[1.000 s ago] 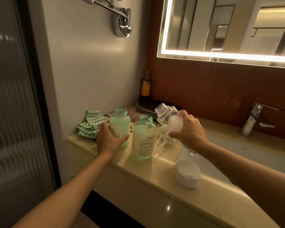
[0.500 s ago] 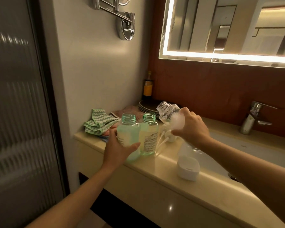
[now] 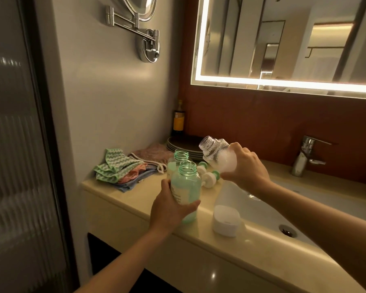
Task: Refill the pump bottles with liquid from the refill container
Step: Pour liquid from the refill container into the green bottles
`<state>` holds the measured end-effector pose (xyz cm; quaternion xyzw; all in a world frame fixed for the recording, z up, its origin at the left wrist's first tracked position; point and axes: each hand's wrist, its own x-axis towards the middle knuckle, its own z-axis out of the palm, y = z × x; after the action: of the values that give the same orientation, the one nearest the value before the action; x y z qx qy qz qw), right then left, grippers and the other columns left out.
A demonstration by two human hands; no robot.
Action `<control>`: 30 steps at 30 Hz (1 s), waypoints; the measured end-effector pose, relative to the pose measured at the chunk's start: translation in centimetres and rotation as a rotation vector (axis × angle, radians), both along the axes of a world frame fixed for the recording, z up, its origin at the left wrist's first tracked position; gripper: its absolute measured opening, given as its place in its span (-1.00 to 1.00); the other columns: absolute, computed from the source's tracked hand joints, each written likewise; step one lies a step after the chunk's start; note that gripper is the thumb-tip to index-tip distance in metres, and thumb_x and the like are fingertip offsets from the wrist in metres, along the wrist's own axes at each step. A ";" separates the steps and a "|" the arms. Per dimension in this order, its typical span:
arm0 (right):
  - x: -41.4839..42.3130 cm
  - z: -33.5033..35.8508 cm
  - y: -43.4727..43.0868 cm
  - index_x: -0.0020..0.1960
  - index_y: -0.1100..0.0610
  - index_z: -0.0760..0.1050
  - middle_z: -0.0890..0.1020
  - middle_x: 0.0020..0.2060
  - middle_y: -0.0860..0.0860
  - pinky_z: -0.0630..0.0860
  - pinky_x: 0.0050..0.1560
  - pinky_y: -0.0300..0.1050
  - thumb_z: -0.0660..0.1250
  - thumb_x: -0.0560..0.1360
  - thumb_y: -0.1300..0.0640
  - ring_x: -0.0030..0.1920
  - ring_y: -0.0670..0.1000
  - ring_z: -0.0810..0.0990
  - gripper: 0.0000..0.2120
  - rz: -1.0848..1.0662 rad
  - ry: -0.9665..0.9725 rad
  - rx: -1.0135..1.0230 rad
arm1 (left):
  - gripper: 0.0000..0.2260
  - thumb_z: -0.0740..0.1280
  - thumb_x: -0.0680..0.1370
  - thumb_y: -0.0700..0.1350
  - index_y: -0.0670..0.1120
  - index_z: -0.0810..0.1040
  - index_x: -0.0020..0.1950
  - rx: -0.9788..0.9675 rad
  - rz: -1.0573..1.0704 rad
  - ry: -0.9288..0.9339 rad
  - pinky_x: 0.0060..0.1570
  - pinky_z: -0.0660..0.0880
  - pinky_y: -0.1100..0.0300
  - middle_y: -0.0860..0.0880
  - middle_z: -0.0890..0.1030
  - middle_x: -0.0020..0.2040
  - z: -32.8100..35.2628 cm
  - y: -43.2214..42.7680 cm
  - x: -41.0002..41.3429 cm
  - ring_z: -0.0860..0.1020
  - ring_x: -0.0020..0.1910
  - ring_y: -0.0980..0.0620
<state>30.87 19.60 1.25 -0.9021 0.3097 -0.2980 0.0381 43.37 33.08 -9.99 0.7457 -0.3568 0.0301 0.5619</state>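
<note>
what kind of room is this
Most likely a bathroom, seen at the vanity: a sink basin with a chrome tap, a wide backlit mirror on the wall above, and a swing-arm mirror mounted on the side wall.

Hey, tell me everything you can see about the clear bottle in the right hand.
The clear refill bottle looks like transparent plastic, with a ridged threaded neck and no cap. The right hand grips its lower body, holding it in the air, tilted, open mouth pointing up and left. White foamy liquid sits low, at the gripped end; bubbles cling inside the neck. It hangs above the pump heads lying on the counter, right of the open green bottle in the left hand. Nothing pours out.
</note>
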 end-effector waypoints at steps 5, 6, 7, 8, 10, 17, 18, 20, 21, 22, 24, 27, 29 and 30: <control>-0.3 -0.1 -0.6 0.32 0.04 0.26 0.49 0.12 0.09 0.44 0.01 -0.03 0.50 0.30 0.01 0.09 0.09 0.43 -0.32 0.003 0.053 -0.101 | -0.26 0.51 0.17 0.22 -0.02 0.25 0.17 0.080 0.048 -0.026 -0.13 0.49 0.13 -0.01 0.56 0.09 -0.1 -1.8 0.5 0.55 0.01 -0.05; -0.3 -0.1 -0.8 0.33 0.04 0.25 0.49 0.12 0.08 0.43 0.00 -0.05 0.49 0.31 0.00 0.09 0.09 0.43 -0.32 0.002 0.062 -0.133 | -0.26 0.51 0.17 0.22 -0.03 0.25 0.18 0.096 0.059 -0.046 -0.13 0.49 0.12 -0.03 0.57 0.09 0.0 -2.1 0.6 0.55 0.00 -0.07; -0.2 -0.1 -0.9 0.34 0.03 0.25 0.49 0.13 0.08 0.41 -0.01 -0.07 0.49 0.31 0.01 0.09 0.08 0.43 -0.31 0.002 0.066 -0.155 | -0.25 0.51 0.18 0.23 -0.04 0.24 0.18 0.115 0.073 -0.064 -0.13 0.48 0.13 -0.04 0.57 0.09 0.0 -2.3 0.7 0.55 0.01 -0.08; -0.1 -0.1 -0.9 0.34 0.03 0.25 0.49 0.13 0.08 0.39 -0.01 -0.08 0.49 0.31 0.01 0.08 0.08 0.43 -0.31 0.001 0.067 -0.168 | -0.24 0.50 0.19 0.23 -0.05 0.23 0.19 0.132 0.087 -0.077 -0.14 0.46 0.14 -0.04 0.56 0.10 0.1 -2.5 0.7 0.55 0.02 -0.08; 0.0 -0.1 -1.0 0.34 0.03 0.25 0.49 0.14 0.08 0.38 0.01 -0.08 0.49 0.32 0.03 0.09 0.08 0.43 -0.31 -0.004 0.068 -0.181 | -0.23 0.49 0.19 0.24 -0.05 0.22 0.20 0.148 0.109 -0.087 -0.14 0.45 0.14 -0.05 0.56 0.10 0.1 -2.8 0.7 0.55 0.03 -0.08; 0.4 -0.1 -0.8 0.36 0.03 0.23 0.47 0.16 0.08 0.38 0.11 -0.05 0.47 0.34 0.07 0.12 0.08 0.42 -0.33 -0.025 0.087 -0.234 | -0.23 0.48 0.18 0.26 -0.05 0.21 0.19 0.152 0.147 -0.102 -0.17 0.48 0.13 -0.07 0.57 0.07 -0.4 -2.7 0.6 0.56 -0.01 -0.09; 0.4 -0.1 -0.8 0.36 0.03 0.23 0.47 0.17 0.08 0.38 0.13 -0.05 0.46 0.34 0.07 0.13 0.08 0.42 -0.33 -0.023 0.089 -0.239 | -0.23 0.48 0.18 0.26 -0.05 0.21 0.19 0.154 0.153 -0.108 -0.17 0.48 0.14 -0.07 0.57 0.07 -0.4 -2.8 0.6 0.56 -0.01 -0.10; 0.4 -0.2 -0.8 0.36 0.03 0.23 0.46 0.18 0.08 0.37 0.15 -0.04 0.46 0.34 0.07 0.14 0.09 0.41 -0.33 -0.021 0.096 -0.246 | -0.23 0.48 0.19 0.26 -0.06 0.21 0.19 0.157 0.159 -0.114 -0.16 0.47 0.13 -0.07 0.57 0.07 -0.3 -2.8 0.5 0.55 -0.01 -0.10; 0.4 -0.2 -0.8 0.36 0.03 0.22 0.46 0.18 0.08 0.37 0.16 -0.04 0.46 0.34 0.07 0.15 0.09 0.41 -0.33 -0.023 0.101 -0.251 | -0.23 0.48 0.19 0.26 -0.07 0.21 0.20 0.158 0.160 -0.113 -0.15 0.47 0.13 -0.07 0.56 0.07 -0.3 -2.8 0.5 0.55 0.00 -0.10; 0.5 -0.2 -0.8 0.36 0.02 0.22 0.46 0.18 0.08 0.37 0.16 -0.04 0.47 0.34 0.06 0.15 0.09 0.41 -0.32 -0.025 0.106 -0.256 | -0.22 0.48 0.19 0.26 -0.07 0.21 0.21 0.160 0.162 -0.114 -0.14 0.47 0.12 -0.07 0.56 0.08 -0.3 -2.8 0.5 0.55 0.00 -0.10; 0.4 -0.3 -0.8 0.36 0.02 0.22 0.46 0.18 0.08 0.37 0.16 -0.04 0.47 0.34 0.04 0.15 0.09 0.41 -0.32 -0.032 0.111 -0.266 | -0.20 0.48 0.20 0.26 -0.08 0.20 0.23 0.168 0.168 -0.119 -0.12 0.48 0.12 -0.08 0.56 0.09 -0.3 -2.8 0.4 0.54 0.01 -0.09; 0.4 -0.3 -0.8 0.36 0.02 0.22 0.46 0.19 0.08 0.37 0.16 -0.03 0.47 0.34 0.03 0.15 0.09 0.42 -0.32 -0.039 0.119 -0.292 | -0.19 0.47 0.20 0.26 -0.08 0.20 0.25 0.171 0.177 -0.122 -0.11 0.48 0.12 -0.07 0.55 0.10 -0.2 -2.7 0.3 0.54 0.02 -0.08; 0.4 -0.2 -0.8 0.35 0.02 0.22 0.46 0.19 0.08 0.37 0.16 -0.03 0.47 0.35 0.04 0.15 0.10 0.41 -0.33 -0.045 0.130 -0.313 | -0.20 0.47 0.20 0.26 -0.09 0.20 0.25 0.169 0.178 -0.124 -0.11 0.48 0.12 -0.07 0.55 0.10 -0.2 -2.7 0.3 0.54 0.02 -0.08; 0.3 -0.1 -0.8 0.36 0.02 0.22 0.46 0.19 0.08 0.37 0.16 -0.02 0.46 0.35 0.04 0.15 0.10 0.41 -0.33 -0.048 0.135 -0.323 | -0.20 0.48 0.20 0.26 -0.09 0.20 0.25 0.169 0.177 -0.124 -0.10 0.48 0.12 -0.08 0.55 0.11 -0.2 -2.7 0.3 0.54 0.02 -0.08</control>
<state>31.22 18.84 1.11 -0.9069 0.2811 -0.2834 -0.1351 43.65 30.39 -10.21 0.8157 -0.3248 0.0955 0.4691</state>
